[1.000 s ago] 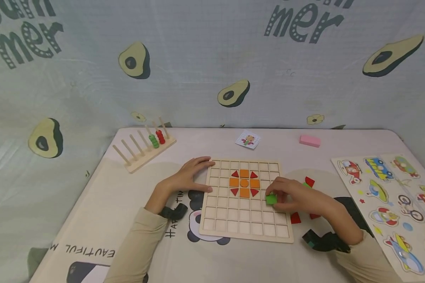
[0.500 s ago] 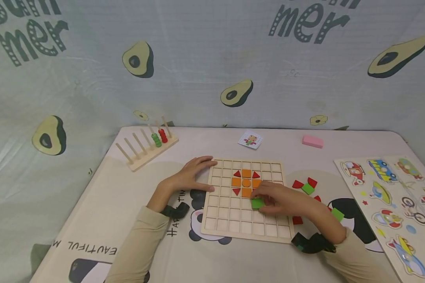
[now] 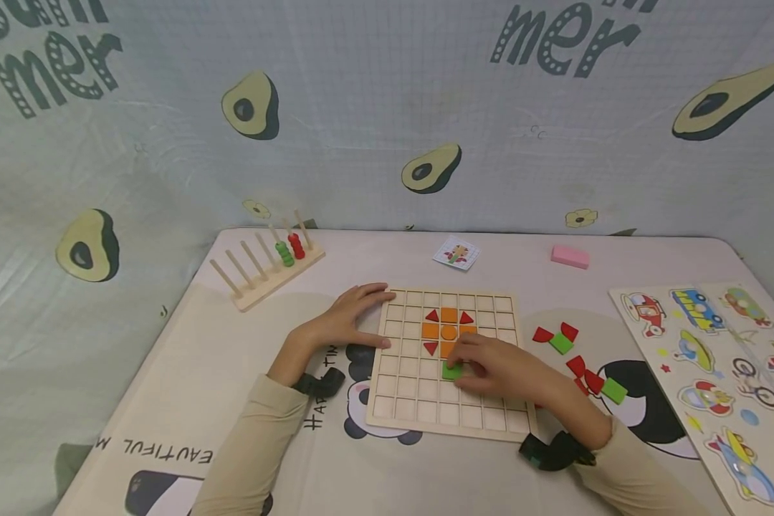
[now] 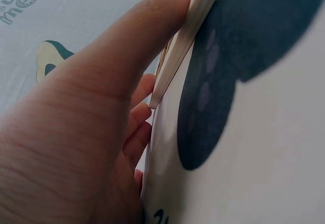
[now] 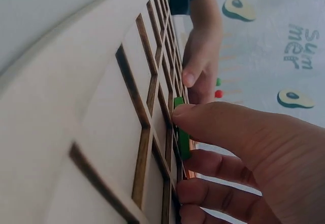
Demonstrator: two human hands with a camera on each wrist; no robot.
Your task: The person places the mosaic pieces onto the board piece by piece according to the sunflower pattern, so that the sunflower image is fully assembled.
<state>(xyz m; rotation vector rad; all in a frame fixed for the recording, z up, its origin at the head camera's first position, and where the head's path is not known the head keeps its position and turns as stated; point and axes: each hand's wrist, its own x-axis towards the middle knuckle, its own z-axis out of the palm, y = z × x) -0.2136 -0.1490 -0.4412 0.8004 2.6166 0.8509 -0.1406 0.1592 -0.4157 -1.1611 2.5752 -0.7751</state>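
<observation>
A wooden grid board (image 3: pixel 419 412) lies mid-table. Near its upper middle sit an orange disc (image 3: pixel 448 332), orange squares (image 3: pixel 429 330) and small red triangles (image 3: pixel 431 348). My left hand (image 3: pixel 338 320) rests at the board's left edge, thumb and fingers spread; in the left wrist view, the thumb (image 4: pixel 152 18) lies on the edge and the fingertips reach the corner. My right hand (image 3: pixel 506 367) pinches a green square tile (image 3: pixel 451 371) just below the lowest orange square. In the right wrist view, the green tile (image 5: pixel 182 127) stands out at the grid, thumb on one side, fingertips on the other.
Loose red pieces (image 3: pixel 576 365) and green squares (image 3: pixel 614 390) lie right of the board. A picture puzzle board (image 3: pixel 658 358) fills the right side. Behind are a pattern card (image 3: pixel 456 254), a pink block (image 3: pixel 570 256) and a peg rack (image 3: pixel 277 279) with green and red beads.
My right hand has moved left across the board with the green tile, from the right columns to below the orange squares. My left hand stays at the board's edge.
</observation>
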